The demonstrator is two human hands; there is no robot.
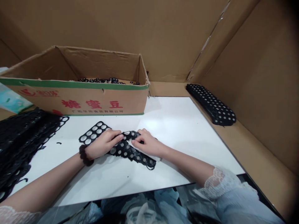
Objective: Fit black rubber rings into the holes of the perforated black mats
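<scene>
A black strip with rows of round holes [127, 152] lies across the white table between my hands, its left part angled away from the rest. My left hand [102, 143] rests on it palm down, thumb and fingers closed over its middle, with a dark band around the wrist. Curled over the strip's right part is my right hand [149, 143], thumb against the fingers. A thin white edge [130, 143] shows by that thumb; whether the fingers hold it or the strip is hidden.
An open cardboard box [105, 96] with black ringed scraps inside stands behind my hands. A heap of black perforated webbing [21, 140] lies at left. On the cardboard ledge at right sits a stack of black dotted strips [211, 104]. Cardboard walls [175, 34] enclose the white table [182, 124].
</scene>
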